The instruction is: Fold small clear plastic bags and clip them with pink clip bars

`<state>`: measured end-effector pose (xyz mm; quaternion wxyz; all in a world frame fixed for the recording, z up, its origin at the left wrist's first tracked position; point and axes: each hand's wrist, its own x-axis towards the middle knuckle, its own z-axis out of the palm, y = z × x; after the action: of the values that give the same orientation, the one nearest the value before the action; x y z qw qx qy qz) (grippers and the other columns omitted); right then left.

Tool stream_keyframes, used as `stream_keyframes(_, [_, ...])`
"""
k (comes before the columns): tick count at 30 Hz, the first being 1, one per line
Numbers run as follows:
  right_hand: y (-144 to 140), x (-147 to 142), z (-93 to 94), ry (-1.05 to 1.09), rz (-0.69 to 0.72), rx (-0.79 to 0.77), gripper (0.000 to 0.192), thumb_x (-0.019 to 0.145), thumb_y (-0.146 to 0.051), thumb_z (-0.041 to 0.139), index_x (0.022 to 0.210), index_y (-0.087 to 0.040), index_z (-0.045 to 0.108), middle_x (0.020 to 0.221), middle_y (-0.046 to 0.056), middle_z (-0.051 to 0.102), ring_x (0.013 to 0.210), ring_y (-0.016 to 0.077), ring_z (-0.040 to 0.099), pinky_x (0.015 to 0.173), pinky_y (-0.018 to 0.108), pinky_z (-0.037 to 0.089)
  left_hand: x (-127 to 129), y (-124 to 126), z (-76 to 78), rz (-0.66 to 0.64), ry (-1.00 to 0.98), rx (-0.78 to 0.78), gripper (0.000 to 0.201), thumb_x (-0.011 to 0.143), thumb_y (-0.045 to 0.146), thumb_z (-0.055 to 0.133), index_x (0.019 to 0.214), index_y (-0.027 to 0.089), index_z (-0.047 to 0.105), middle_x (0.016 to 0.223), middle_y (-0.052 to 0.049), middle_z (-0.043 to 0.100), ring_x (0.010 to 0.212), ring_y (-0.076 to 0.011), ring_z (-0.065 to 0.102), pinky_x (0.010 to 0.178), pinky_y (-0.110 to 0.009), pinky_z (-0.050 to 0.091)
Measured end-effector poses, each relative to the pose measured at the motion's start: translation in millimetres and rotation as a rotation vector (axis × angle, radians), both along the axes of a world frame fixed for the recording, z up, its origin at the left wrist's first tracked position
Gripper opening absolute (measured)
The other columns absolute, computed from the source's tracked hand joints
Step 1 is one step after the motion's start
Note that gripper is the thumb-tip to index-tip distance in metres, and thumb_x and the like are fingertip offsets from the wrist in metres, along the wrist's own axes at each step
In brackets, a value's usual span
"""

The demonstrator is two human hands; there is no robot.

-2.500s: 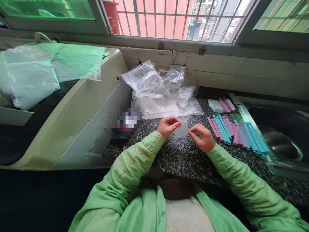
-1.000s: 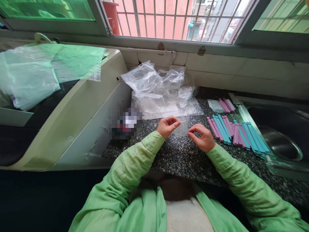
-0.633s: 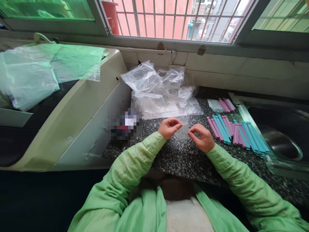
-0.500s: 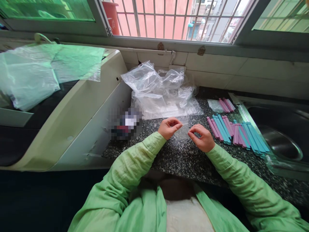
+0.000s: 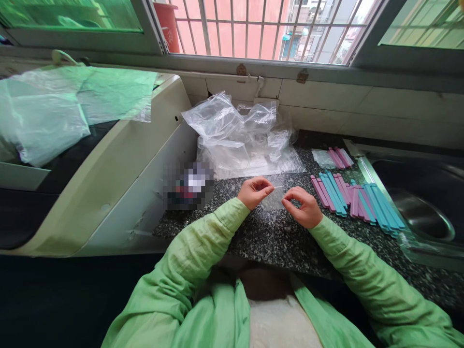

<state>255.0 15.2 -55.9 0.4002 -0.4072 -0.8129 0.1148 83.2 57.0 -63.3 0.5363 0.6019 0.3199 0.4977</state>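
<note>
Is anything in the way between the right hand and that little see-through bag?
Nothing visible is. The small clear plastic bag is right beside the right hand; whether they touch, I can't tell.

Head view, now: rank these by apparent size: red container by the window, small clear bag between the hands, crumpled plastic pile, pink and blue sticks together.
1. Crumpled plastic pile
2. Pink and blue sticks
3. Red container
4. Small clear bag, edges faint

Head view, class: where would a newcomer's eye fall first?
Probably on the pink and blue strips lying on the speckled counter, left of the sink, or the crumpled clear plastic heaped at the counter's back. Nearer the viewer, the left hand and right hand flank a small clear piece.
</note>
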Motion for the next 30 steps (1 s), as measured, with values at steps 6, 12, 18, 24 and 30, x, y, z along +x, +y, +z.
stream_keyframes(6, [-0.3, 0.7, -0.4, 0.012, -0.026, -0.011, 0.011, 0.078, -0.021, 0.053, 0.067, -0.021, 0.054, 0.063, 0.002, 0.059, 0.064, 0.0154, 0.052, 0.063, 0.032, 0.043, 0.9, -1.9, -0.2, -0.030, 0.013, 0.020, 0.029, 0.062, 0.040, 0.068, 0.058, 0.013, 0.059, 0.056, 0.001, 0.054, 0.056, -0.0079, 0.046, 0.056, -0.022, 0.040])
stream_keyframes(12, [-0.3, 0.6, 0.2, 0.023, -0.012, 0.014, 0.012, 0.078, -0.019, 0.053, 0.066, -0.021, 0.054, 0.064, 0.002, 0.058, 0.064, 0.0149, 0.052, 0.062, 0.031, 0.043, 2.0, -2.7, -2.3, -0.052, 0.050, 0.070, 0.029, 0.063, 0.039, 0.068, 0.058, 0.012, 0.060, 0.057, 0.000, 0.053, 0.056, -0.0082, 0.046, 0.055, -0.022, 0.039])
stream_keyframes(18, [-0.9, -0.3, 3.0, 0.019, -0.009, 0.008, 0.013, 0.079, -0.020, 0.053, 0.065, -0.021, 0.054, 0.063, 0.002, 0.058, 0.063, 0.0148, 0.051, 0.062, 0.032, 0.043, 0.6, -1.6, -2.7, -0.029, 0.091, 0.108, 0.028, 0.065, 0.039, 0.067, 0.059, 0.012, 0.060, 0.057, 0.000, 0.053, 0.055, -0.0082, 0.045, 0.053, -0.022, 0.037])
stream_keyframes(24, [-1.3, -0.5, 2.8, 0.014, -0.006, 0.002, 0.014, 0.079, -0.022, 0.053, 0.064, -0.021, 0.054, 0.062, 0.001, 0.058, 0.061, 0.0145, 0.051, 0.061, 0.031, 0.043, 0.6, -0.4, -3.9, -0.028, 0.113, 0.118, 0.028, 0.064, 0.039, 0.067, 0.059, 0.012, 0.061, 0.058, -0.001, 0.054, 0.055, -0.0082, 0.046, 0.053, -0.022, 0.038])
stream_keyframes(30, [-0.8, 1.0, 1.2, 0.031, -0.008, -0.002, 0.011, 0.077, -0.020, 0.054, 0.066, -0.021, 0.054, 0.063, 0.002, 0.058, 0.063, 0.0152, 0.052, 0.062, 0.032, 0.043, 0.5, -0.9, -4.9, -0.045, 0.125, 0.107, 0.027, 0.065, 0.038, 0.066, 0.060, 0.012, 0.061, 0.057, -0.001, 0.053, 0.055, -0.0081, 0.045, 0.053, -0.022, 0.038])
